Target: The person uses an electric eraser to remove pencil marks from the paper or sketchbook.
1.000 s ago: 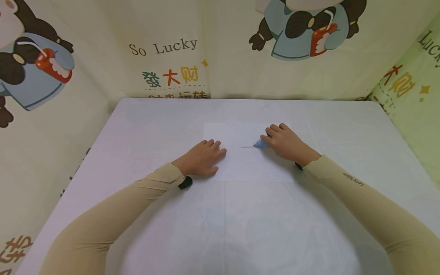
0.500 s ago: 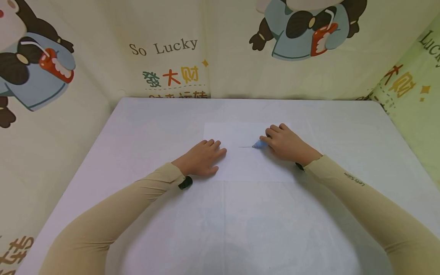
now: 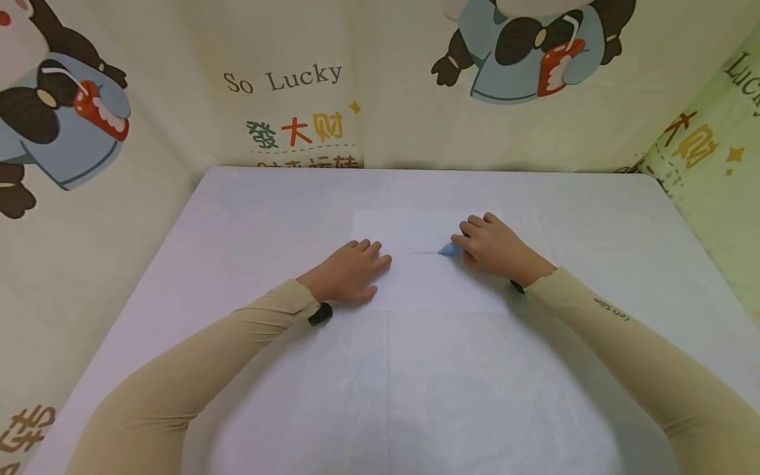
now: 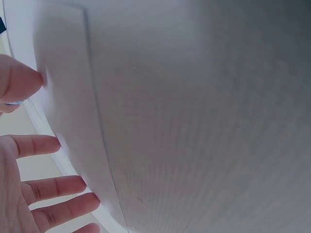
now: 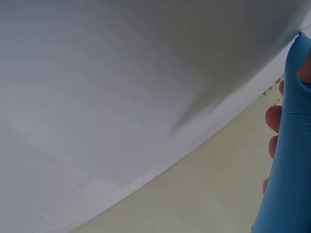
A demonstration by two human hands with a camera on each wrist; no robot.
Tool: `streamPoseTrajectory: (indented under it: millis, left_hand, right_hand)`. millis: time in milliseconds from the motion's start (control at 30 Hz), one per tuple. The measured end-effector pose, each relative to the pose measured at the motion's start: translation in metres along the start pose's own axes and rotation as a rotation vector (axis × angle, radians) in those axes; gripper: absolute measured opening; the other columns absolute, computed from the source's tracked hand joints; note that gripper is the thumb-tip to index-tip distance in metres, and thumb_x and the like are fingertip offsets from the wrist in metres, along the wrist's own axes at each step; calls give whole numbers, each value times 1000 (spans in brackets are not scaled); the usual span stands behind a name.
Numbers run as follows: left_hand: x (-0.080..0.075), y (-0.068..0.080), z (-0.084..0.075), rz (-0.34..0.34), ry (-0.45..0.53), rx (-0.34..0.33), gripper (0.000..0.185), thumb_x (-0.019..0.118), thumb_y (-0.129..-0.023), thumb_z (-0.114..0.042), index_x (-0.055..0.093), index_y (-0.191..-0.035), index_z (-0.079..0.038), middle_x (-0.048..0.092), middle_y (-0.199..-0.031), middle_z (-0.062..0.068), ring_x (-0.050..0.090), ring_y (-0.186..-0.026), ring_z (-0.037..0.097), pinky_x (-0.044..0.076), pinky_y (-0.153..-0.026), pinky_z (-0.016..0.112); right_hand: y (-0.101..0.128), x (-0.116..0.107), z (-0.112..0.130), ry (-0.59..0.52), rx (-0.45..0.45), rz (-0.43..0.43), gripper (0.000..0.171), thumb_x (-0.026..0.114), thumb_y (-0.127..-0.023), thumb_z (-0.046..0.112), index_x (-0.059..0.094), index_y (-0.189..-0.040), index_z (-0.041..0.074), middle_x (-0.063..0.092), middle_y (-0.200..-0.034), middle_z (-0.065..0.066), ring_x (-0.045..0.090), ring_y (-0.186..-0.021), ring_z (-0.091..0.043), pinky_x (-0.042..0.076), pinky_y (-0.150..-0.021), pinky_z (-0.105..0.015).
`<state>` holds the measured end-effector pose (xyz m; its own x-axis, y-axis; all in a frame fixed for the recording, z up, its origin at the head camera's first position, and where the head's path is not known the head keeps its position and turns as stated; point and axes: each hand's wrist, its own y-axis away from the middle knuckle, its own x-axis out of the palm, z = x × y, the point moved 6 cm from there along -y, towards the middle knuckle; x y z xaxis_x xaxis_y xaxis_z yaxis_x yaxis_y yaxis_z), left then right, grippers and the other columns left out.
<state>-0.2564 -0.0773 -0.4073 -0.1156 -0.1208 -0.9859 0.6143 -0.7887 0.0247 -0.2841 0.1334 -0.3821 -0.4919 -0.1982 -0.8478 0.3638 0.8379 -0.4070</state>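
Note:
A white sheet of paper (image 3: 427,284) lies flat on the white table (image 3: 237,218). My left hand (image 3: 351,272) rests flat on the sheet's left edge with straight fingers (image 4: 46,145). My right hand (image 3: 493,247) grips a light blue pen (image 3: 449,249), whose tip touches the paper at the end of a faint short line (image 3: 424,253). In the right wrist view the blue pen (image 5: 287,160) fills the right side, with fingertips curled behind it. The sheet (image 4: 68,111) shows beside my left fingers in the left wrist view.
Cream curtains printed with cartoon figures and "So Lucky" (image 3: 282,79) close in the table at the back and on both sides. A green printed curtain (image 3: 706,171) hangs at the right. Bare table surface (image 3: 415,396) stretches between my arms toward the front edge.
The pen tip has shifted very slightly along the faint line. My left hand has stayed flat on the paper.

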Motion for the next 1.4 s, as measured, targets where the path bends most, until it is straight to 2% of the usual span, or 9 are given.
streamPoseTrajectory:
  millis: [400, 800, 1167, 1400]
  left_hand:
    - [1, 0, 0, -53, 19, 1, 42, 56, -82, -31, 49, -117, -8, 54, -105, 12, 52, -90, 27, 46, -81, 39]
    - [4, -2, 1, 10, 9, -23, 44, 56, -83, -33, 49, -120, -11, 54, -109, 10, 53, -94, 25, 46, -84, 38]
    - [4, -2, 1, 14, 21, -27, 44, 56, -83, -32, 48, -121, -11, 53, -110, 10, 53, -95, 26, 46, -85, 39]
    - [5, -2, 1, 21, 19, -29, 44, 56, -83, -32, 49, -121, -11, 54, -110, 11, 53, -95, 26, 46, -85, 39]
  right_hand:
    - [-1, 2, 0, 13, -5, -15, 16, 64, -66, 2, 60, -80, 6, 49, -68, -8, 49, -64, -26, 37, -59, -35]
    - [0, 1, -1, 27, -2, -20, 16, 66, -64, 1, 57, -77, 5, 47, -66, -8, 46, -61, -25, 35, -58, -34]
    - [-2, 1, 4, 95, -59, 5, 20, 70, -66, 5, 58, -82, 3, 51, -71, -9, 46, -66, -25, 35, -62, -35]
    - [-3, 0, 6, 104, -62, -1, 22, 71, -65, 5, 58, -82, 3, 51, -71, -9, 47, -66, -25, 36, -62, -35]
